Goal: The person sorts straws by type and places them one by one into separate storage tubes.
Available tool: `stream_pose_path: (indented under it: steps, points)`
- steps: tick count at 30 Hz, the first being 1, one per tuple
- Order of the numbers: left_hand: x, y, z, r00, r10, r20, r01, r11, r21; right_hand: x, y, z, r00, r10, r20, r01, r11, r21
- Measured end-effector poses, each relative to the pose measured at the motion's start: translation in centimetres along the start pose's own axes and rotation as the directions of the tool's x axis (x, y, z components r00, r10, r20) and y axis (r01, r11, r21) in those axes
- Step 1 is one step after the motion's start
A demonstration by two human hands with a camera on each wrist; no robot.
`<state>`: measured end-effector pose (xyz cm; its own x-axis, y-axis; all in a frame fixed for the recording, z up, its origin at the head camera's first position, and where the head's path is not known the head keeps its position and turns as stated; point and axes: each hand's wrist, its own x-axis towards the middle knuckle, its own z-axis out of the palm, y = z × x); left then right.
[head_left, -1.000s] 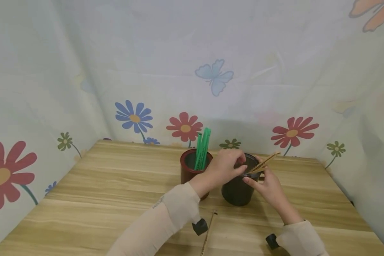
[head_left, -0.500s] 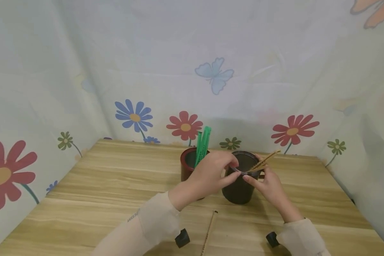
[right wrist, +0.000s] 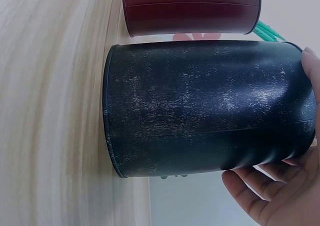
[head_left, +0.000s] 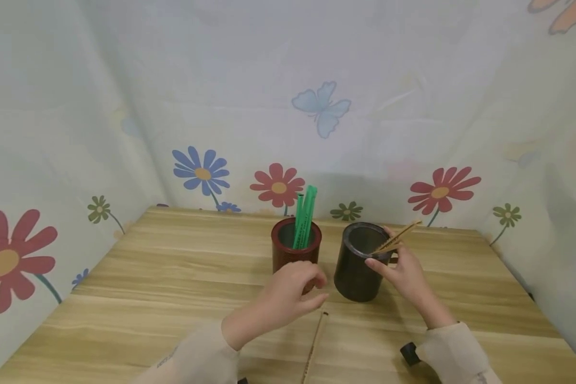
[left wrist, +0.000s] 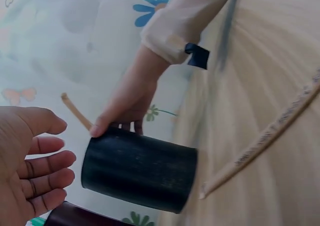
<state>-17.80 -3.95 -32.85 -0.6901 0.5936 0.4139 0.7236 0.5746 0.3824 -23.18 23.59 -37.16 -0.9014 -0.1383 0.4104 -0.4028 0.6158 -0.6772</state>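
Note:
My right hand (head_left: 408, 272) grips the upper side of a black cylindrical cup (head_left: 357, 277), thumb at the near rim and fingers round the side. A few slim tan sticks (head_left: 400, 235) lean out of this cup to the right, beside that hand. My left hand (head_left: 285, 293) holds nothing, its fingers loosely bent, above the table in front of a dark red cup (head_left: 282, 256). In the left wrist view, the left palm shows bare next to the black cup. One tan stick (head_left: 314, 346) with dark print along it lies on the table between my arms.
Several green wrapped sticks (head_left: 305, 218) stand in the red cup, which sits left of the black one. Both cups are on a wood-grain table (head_left: 173, 266). A flower-printed cloth (head_left: 365, 133) hangs behind and at both sides.
My left hand has come away from the black cup's rim, moving left and toward me, and now shows nothing in it. My right hand keeps its hold on the cup.

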Motion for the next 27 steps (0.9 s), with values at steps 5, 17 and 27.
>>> stream_pose_path:
  steps: [5, 17, 27]
  points:
    - [-1.9, -0.5, 1.1, 0.997, -0.016, 0.077, 0.016, 1.000, -0.008, 0.0, -0.3, -0.1, 1.000, 0.012, 0.012, -0.012, 1.000, 0.013]
    - [-5.0, -0.2, 3.5, 0.985, -0.132, 0.109, 0.137, 0.990, -0.035, 0.2, -0.4, -0.2, 0.999, 0.033, 0.022, -0.033, 0.999, 0.013]
    - [-6.6, 0.5, 6.0, 0.958, -0.242, 0.155, 0.225, 0.967, 0.121, 0.1, -0.4, -0.1, 0.999, 0.028, 0.025, -0.029, 0.999, 0.026]
